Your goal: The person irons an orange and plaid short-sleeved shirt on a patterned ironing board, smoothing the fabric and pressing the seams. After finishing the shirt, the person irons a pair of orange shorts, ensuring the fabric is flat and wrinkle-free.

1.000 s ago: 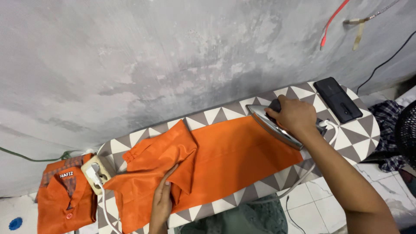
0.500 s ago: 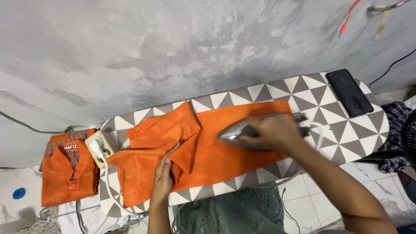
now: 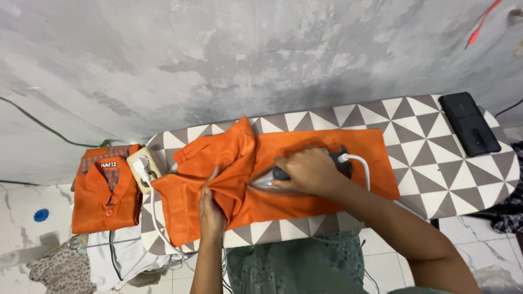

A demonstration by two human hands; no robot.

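An orange garment (image 3: 327, 149) lies spread along an ironing board (image 3: 436, 163) covered in grey and white triangles. My right hand (image 3: 308, 171) grips the dark handle of a silver iron (image 3: 267, 182), whose tip points left into the bunched folds of the cloth. My left hand (image 3: 211, 209) presses flat on the garment's folded left part, fingers toward the iron's tip. The iron's white cord (image 3: 359, 163) loops off to the right.
A black phone (image 3: 469, 123) lies at the board's right end. A cream power socket with a white plug (image 3: 143, 166) sits at the left end. A folded orange shirt (image 3: 106, 190) rests on a pile left of the board. A grey wall stands behind.
My right hand has slid the iron leftward along the garment, from the board's right part to the bunched folds by my left hand. The camera view has shifted slightly.
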